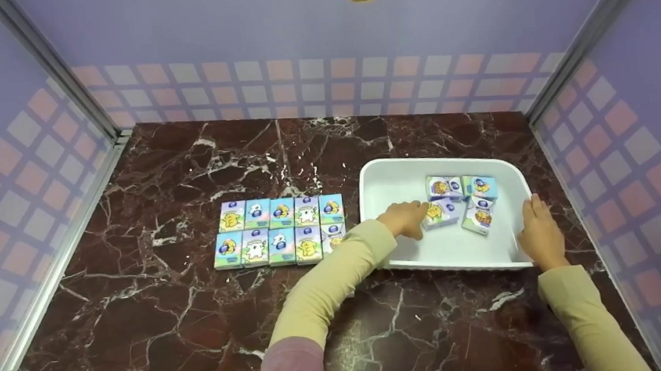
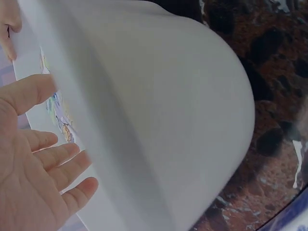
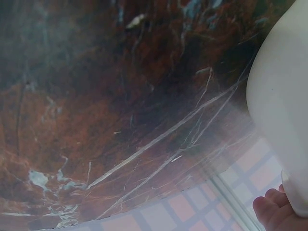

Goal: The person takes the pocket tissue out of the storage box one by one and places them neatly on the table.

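My left hand [image 1: 405, 220] reaches over the left side of a white plastic tub [image 1: 391, 175], its fingers spread in the left wrist view. Its fingertips are right at the left end of a small purple carton [image 1: 442, 212] with a yellow cartoon figure. Three more little cartons lie in the tub: one purple and white [image 1: 444, 187], one blue [image 1: 480, 186], one tilted white and purple [image 1: 478, 216]. On the tub's right rim, my right hand [image 1: 543, 237] holds the edge; its fingertips [image 3: 267, 209] show beside the wall in the right wrist view.
Left of the tub, two rows of similar cartons [image 1: 278, 230] stand close together on the dark red marbled table [image 1: 159, 314]; my left sleeve [image 1: 325, 279] covers part of the near row's right end. Purple checked panels [image 1: 309, 41] border the table at the back and both sides.
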A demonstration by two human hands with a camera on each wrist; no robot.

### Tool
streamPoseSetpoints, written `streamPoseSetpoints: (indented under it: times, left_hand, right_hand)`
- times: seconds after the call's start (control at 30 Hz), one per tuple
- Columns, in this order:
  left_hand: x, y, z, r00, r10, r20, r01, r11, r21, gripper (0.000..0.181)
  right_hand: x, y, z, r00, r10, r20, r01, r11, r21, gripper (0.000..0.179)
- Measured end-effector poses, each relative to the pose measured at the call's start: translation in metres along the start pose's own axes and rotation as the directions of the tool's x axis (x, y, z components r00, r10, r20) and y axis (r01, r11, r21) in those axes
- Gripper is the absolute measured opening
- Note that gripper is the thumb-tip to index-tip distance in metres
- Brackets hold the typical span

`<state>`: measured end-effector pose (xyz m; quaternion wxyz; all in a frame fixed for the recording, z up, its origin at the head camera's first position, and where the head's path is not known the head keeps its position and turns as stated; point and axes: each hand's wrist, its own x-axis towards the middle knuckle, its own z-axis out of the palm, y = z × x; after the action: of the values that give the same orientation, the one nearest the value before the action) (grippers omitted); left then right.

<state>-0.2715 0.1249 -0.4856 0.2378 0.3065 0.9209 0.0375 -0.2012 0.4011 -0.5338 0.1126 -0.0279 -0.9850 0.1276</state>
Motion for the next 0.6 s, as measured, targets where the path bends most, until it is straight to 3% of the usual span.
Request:
streamPoseSetpoints:
  times: [0.27,0.37,0.6]
  left_hand:
    - [0.0045,0.0036,0.0030,0.997,-0.051,0.051,0.055,0.996,-0.071,0.077]
    - [0.0045,0.0053,0.0028,0.996,-0.055,0.065,0.058,0.998,-0.037,0.073]
    - [0.0073,0.0100,0.0007,0.998,-0.047,0.032,0.046,0.999,0.021,0.059]
  right_hand:
    - [-0.0005,-0.0002,0.0019,1.000,-0.010,-0.025,0.010,1.000,0.004,0.060]
    - [-0.0005,-0.0003,0.0019,1.000,-0.005,-0.019,0.005,1.000,0.003,0.060]
    - [-0.0005,-0.0006,0.0002,1.000,0.007,-0.005,-0.007,1.000,0.000,0.060]
